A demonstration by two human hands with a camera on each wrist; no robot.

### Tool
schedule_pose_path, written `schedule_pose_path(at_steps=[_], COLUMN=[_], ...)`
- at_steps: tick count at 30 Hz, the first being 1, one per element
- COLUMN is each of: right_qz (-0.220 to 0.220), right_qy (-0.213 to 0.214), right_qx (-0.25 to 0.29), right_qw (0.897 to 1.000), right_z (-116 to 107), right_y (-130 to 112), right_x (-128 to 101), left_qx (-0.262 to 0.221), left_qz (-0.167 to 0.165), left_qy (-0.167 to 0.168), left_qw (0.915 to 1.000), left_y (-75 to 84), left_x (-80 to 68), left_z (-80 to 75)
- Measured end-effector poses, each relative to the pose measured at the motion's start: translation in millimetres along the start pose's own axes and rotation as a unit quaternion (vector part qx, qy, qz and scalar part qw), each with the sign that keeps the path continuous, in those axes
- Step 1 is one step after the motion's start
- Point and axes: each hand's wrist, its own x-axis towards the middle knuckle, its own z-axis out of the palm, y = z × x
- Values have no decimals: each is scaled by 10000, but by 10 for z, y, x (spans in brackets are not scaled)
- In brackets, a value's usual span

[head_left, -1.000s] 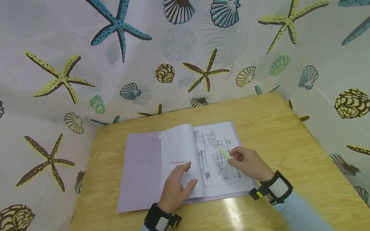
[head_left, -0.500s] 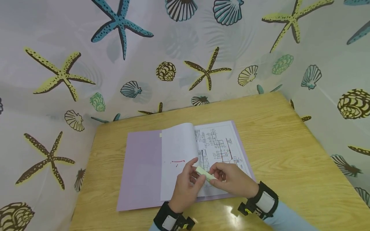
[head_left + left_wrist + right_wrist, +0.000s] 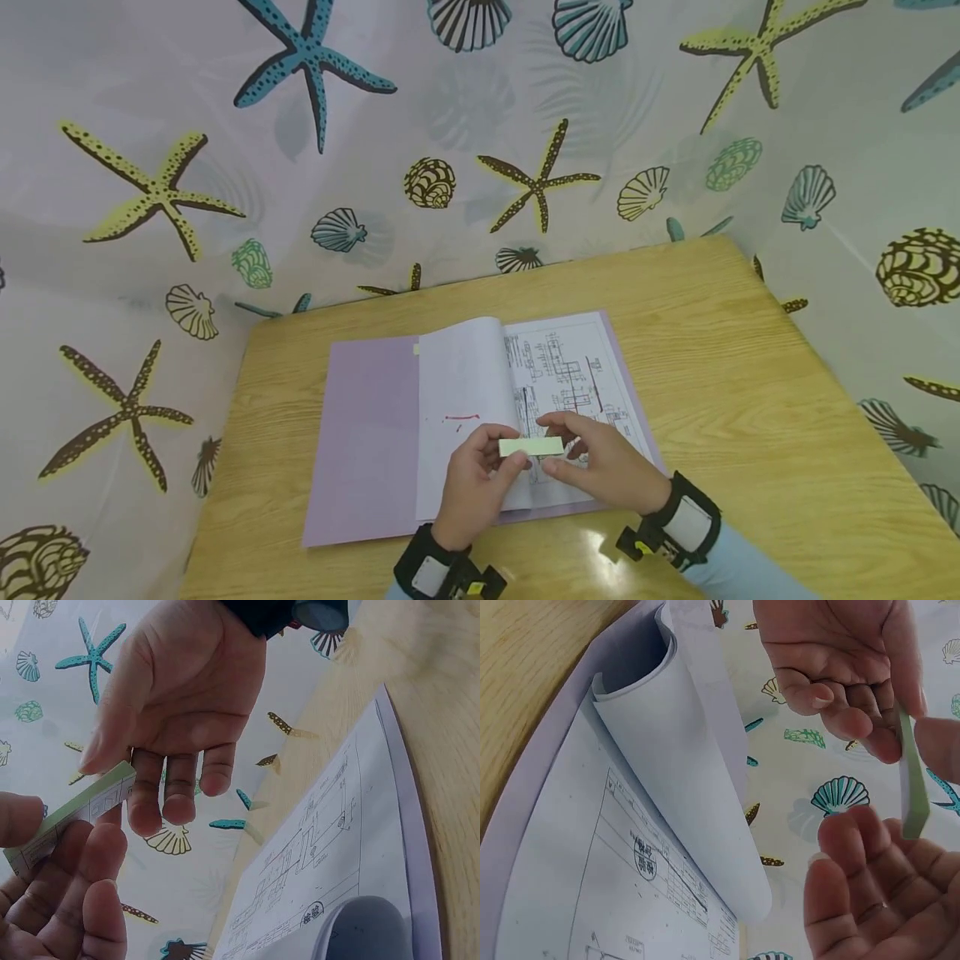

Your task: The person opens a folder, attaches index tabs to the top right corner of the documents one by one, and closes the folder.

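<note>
Here we are with both hands up over the open folder [image 3: 363, 442], which is lying nearer the worktop's [image 3: 727, 350] left edge than its right, and the pale green paper strip [image 3: 531, 447] is hanging in the air between them, apart from the pages. The left hand [image 3: 472, 483] is doing the holding: it is pinching the strip at its left part, thumb on the near side, fingers curling behind. The right hand [image 3: 615, 462] is waiting half-open around the other end, thumb lying just below, bent forefinger reaching beyond the far side; whether that thumb is touching, I cannot tell. Now the line that matters: the strip's long axis is running left to right, from one hand to the other, crossing the folder's spine, with its right end pointing into the right hand's gap and above the printed drawing [image 3: 555, 367]. So the left hand is nearest, already in contact, while the right is sitting close beside that free end, looking well placed, I'd judge, for a grip along the same line.
</note>
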Motion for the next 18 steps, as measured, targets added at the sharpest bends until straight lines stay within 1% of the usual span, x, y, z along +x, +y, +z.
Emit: schedule_pose_path(at_steps=[3, 6, 7, 9, 11, 14, 16, 18], right_qz=[123, 194, 222, 274, 264, 149, 64, -1], right_qy=[92, 357, 442, 575, 616, 539, 451, 401], right_qx=[380, 744, 832, 919, 999, 1150, 1253, 1307], right_qw=[9992, 9964, 9953, 9937, 9927, 9918, 9911, 9906], right_z=[-2, 0, 2, 6, 7, -7, -28, -52], right_y=[3, 13, 14, 12, -11, -106, -198, -291], right_x=[14, 28, 33, 37, 39, 42, 45, 48], left_qx=[-64, -24, 46, 428, 951, 1707, 1964, 2072], left_qz=[-8, 59, 120, 376, 717, 1165, 1296, 1318], left_qy=[141, 225, 254, 306, 345, 390, 396, 406], left_qw=[9999, 9997, 9996, 9979, 9923, 9776, 9711, 9685], left_y=[-125, -218, -235, -260, -272, -279, -280, -281], left_x=[1, 7, 6, 5, 1, -6, -9, -13], left_z=[9, 23, 28, 40, 51, 68, 73, 74])
